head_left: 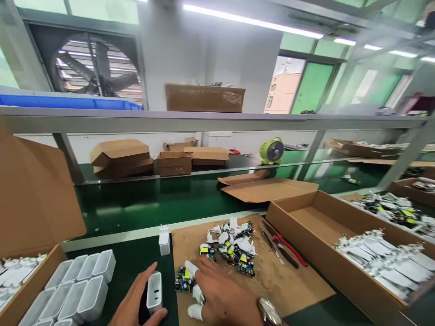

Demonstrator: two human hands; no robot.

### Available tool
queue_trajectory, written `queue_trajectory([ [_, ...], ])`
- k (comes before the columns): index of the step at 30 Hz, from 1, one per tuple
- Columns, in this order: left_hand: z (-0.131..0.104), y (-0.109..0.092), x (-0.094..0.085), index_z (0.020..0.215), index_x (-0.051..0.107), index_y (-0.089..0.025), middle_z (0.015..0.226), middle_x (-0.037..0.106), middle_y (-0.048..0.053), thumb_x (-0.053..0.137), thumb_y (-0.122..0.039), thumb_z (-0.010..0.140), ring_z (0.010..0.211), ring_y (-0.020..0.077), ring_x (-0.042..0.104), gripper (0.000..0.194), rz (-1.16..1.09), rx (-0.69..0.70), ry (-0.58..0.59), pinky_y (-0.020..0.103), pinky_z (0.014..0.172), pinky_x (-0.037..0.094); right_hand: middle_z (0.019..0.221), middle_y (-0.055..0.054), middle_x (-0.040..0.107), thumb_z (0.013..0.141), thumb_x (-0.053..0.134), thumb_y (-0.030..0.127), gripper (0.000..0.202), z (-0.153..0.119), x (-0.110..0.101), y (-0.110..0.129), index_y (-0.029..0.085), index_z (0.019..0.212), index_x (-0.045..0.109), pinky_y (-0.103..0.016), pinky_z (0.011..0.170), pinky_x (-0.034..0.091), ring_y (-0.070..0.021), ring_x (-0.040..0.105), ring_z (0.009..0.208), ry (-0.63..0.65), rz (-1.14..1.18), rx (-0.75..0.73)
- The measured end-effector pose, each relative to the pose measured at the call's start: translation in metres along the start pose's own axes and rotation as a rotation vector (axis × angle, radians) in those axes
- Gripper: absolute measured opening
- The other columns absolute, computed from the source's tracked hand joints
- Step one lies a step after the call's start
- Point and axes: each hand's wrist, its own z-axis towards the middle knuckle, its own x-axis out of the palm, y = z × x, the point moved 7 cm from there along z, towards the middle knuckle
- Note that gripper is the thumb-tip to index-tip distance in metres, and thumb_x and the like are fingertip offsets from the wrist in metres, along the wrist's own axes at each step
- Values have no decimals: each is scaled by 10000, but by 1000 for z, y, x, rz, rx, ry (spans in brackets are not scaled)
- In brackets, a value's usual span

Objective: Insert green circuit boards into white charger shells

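Lower centre: left hand pinches white oblong plastic casing; right hand spread at green rectangular circuit board, grip unclear; favour edges.

white housing: smooth plastic, slight sheen. trays: translucent plastic, frosted-lookg. finger cots: matt, rubber-ish. pcb: rough w/ components. work sheet: brown paper or card, matt, stained. open box: plain matt cardboard. pliers: plastic-lookg handles. tweezers: bare metal. bench: v. glossy, smooth. watch: polished metal case, shiny.
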Motion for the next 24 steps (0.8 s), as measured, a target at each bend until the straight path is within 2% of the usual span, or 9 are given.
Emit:
queue_trajectory([
  [3, 3, -2, 0, 1592, 449, -228, 1585, 585, 123, 662, -258, 918, 1450, 314, 585, 708, -17, 17, 42, 427, 1179, 529, 1470, -272, 615, 839, 642, 149, 485, 0, 7, 0, 52, 1314, 672, -506, 1261, 342, -408, 503, 1449, -36, -29, 19],
  [5, 4, -2, -1, 1617, 411, -233, 1611, 555, 132, 670, -240, 925, 1464, 313, 569, 738, -21, 8, 93, 423, 1184, 524, 1308, -258, 695, 788, 587, 92, 398, 6, 2, 2, 66, 1165, 712, -509, 1212, 408, -393, 600, 1324, -66, -29, 26],
  [7, 5, -2, -3, 1633, 378, -236, 1605, 554, 144, 692, -217, 910, 1457, 313, 575, 789, -37, -5, 120, 435, 1190, 517, 1196, -202, 714, 767, 576, 101, 373, 15, -10, 7, 108, 1119, 700, -485, 1137, 484, -351, 648, 1198, -106, -9, 15],
  [11, 5, -10, -8, 1656, 325, -246, 1579, 555, 163, 796, -243, 853, 1441, 337, 578, 932, -120, 64, 92, 480, 1209, 491, 1169, -90, 676, 780, 550, 109, 509, 32, -31, 23, 199, 1271, 647, -353, 990, 574, -231, 661, 1040, -256, 214, -150],
  [13, 4, -15, -9, 1668, 300, -266, 1613, 514, 157, 794, -231, 849, 1478, 347, 536, 957, -161, 110, 91, 494, 1226, 470, 1232, -78, 660, 800, 545, 109, 607, 35, -30, 25, 236, 1391, 594, -311, 923, 600, -198, 675, 989, -317, 332, -228],
  [16, 7, -14, -8, 1669, 291, -278, 1590, 536, 138, 685, -123, 855, 1470, 308, 547, 917, -194, 96, 76, 466, 1238, 458, 1318, -84, 644, 853, 523, 115, 717, 33, -19, 15, 276, 1548, 446, -254, 783, 629, -160, 708, 877, -398, 373, -239],
  [18, 10, -8, -9, 1648, 333, -261, 1499, 606, 137, 683, -111, 842, 1399, 296, 607, 891, -166, 32, 24, 453, 1215, 483, 1357, -95, 635, 880, 510, 111, 770, 30, -14, 8, 299, 1609, 343, -252, 785, 639, -164, 729, 904, -453, 321, -250],
  [21, 15, 1, -12, 1594, 429, -244, 1345, 665, 126, 765, -186, 834, 1261, 303, 671, 833, -79, -101, -40, 451, 1110, 563, 1397, -104, 621, 912, 513, 109, 771, 26, -12, 2, 330, 1619, 300, -301, 923, 636, -205, 725, 1098, -491, 240, -256],
  [24, 16, 2, -18, 1603, 412, -249, 1397, 619, 127, 890, -251, 750, 1298, 319, 637, 977, -72, -145, -51, 440, 1096, 564, 1411, -106, 617, 922, 521, 111, 731, 26, -16, -1, 329, 1595, 338, -332, 1000, 619, -219, 715, 1167, -489, 289, -233],
])
